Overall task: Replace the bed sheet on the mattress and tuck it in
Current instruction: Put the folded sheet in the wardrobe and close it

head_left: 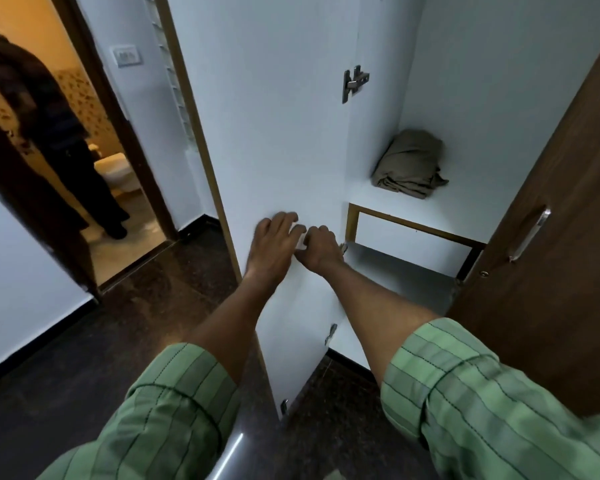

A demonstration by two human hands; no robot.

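My left hand (274,244) lies flat, fingers loosely bent, on the white cupboard door (274,133), touching my right hand (321,249), which curls round a small white handle (301,239). Beyond my right hand and above it (well apart), the folded brown sheet (409,164) sits on the cupboard shelf (465,206).

Pale blue-white laminate wardrobe door (274,133) with tan wooden edging; olive-brown folded cloth bundle (409,164) on a white shelf (440,206); dark brown wood-grain door (548,237) with a silver metal handle (529,233); green sleeves (499,403) striped with dark lines; dark speckled stone floor (101,341)
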